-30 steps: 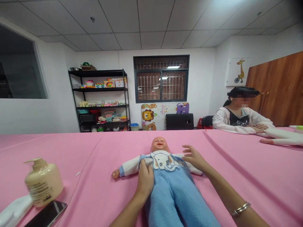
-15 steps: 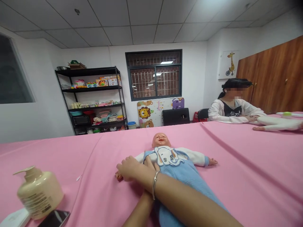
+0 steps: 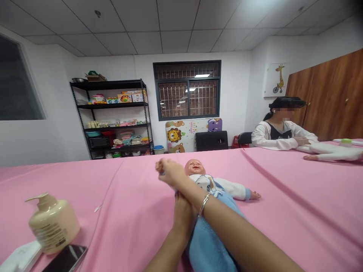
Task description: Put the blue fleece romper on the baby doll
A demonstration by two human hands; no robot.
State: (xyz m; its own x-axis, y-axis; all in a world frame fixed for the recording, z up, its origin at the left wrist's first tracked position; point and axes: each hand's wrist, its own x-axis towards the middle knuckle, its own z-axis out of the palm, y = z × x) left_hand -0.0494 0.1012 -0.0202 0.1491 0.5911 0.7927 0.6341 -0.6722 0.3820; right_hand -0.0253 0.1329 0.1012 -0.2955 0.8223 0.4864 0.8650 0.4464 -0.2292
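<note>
My right hand (image 3: 171,173) is closed around the forearm of the doll (image 3: 210,241), near its blue cuff, with the little fist poking out past my fingers just beside the doll's head. The doll lies on its back in the middle of the pink-covered counter (image 3: 297,211), head toward the far edge, legs toward me. Its other arm stretches out on the cloth to the right, palm and fingers bare beyond the cuff.

My left hand (image 3: 183,211) is tucked low at the doll's side, beneath my crossing right wrist — its fingertips are hidden there, so I cannot tell whether they pinch the clothing or lie loose. A silver bracelet (image 3: 203,205) circles my right wrist, and that forearm runs slantwise over the blue-and-white outfit, covering part of the elephant on its chest.

To my left stand a cream pump bottle (image 3: 55,223) and, just in front of it, a dark phone (image 3: 66,258) (a white object (image 3: 22,257) lies beside them, cut off by the picture's edge). Across to the right, well apart from me, a seated person (image 3: 279,132) in a pale jacket has hands by a white-sleeved doll (image 3: 337,152).
</note>
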